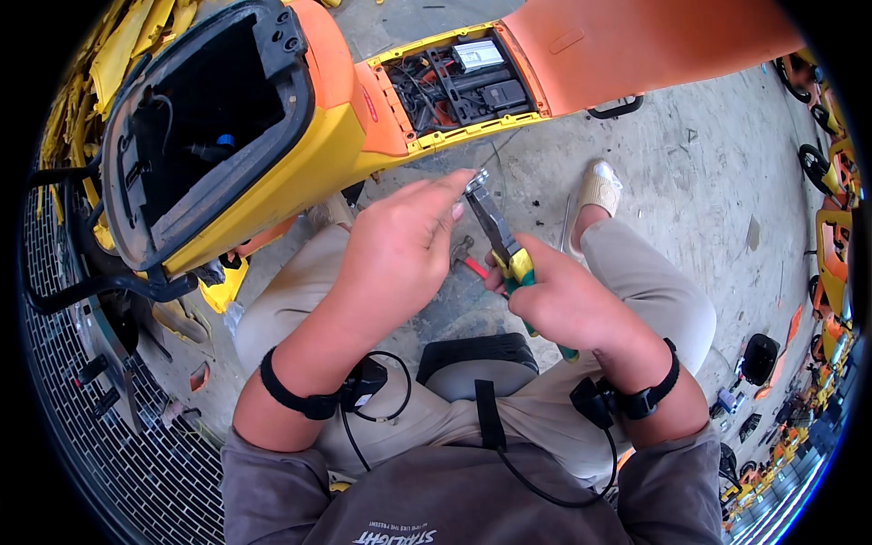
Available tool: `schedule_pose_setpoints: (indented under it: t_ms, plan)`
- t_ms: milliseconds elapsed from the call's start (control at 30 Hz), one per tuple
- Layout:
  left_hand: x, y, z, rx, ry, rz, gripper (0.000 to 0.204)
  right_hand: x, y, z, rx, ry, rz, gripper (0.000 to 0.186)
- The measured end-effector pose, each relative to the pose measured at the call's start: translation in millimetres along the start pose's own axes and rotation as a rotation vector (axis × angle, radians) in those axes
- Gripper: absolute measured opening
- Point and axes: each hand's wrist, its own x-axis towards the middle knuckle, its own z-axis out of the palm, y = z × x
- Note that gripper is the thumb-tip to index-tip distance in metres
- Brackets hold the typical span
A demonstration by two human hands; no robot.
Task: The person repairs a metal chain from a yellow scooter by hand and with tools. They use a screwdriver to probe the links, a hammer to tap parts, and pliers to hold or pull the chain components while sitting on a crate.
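Note:
My right hand (556, 286) is closed around a pair of pliers (495, 225) with yellow and green handles. The plier jaws point up and to the left, meeting a small shiny metal part (476, 181). My left hand (409, 232) is closed, its thumb and fingertips pinching at that same part beside the jaw tips. The exact kind of the part is too small to tell. A thin dark strand, perhaps a wire, shows near it. Both hands are above the floor, just in front of a yellow and orange scooter body (336, 150).
An open compartment (421, 94) in the scooter body holds wires and a silver box (478, 56). A hammer (471, 261) with a red handle lies on the concrete floor (718, 182) below my hands. Yellow panels (123, 54) are piled far left; scooters and parts line the right.

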Motion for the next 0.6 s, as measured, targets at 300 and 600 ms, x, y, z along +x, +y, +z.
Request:
schedule_pose_setpoints:
  t_ms: [300, 600]
  plan:
    - [-1, 0, 0, 0.064, 0.021, 0.045, 0.032, 6, 6, 0, -0.043, -0.005, -0.034, 0.048]
    - [-1, -2, -1, 0.019, 0.035, 0.026, 0.028, 14, 6, 1, -0.109, 0.002, -0.06, 0.046]
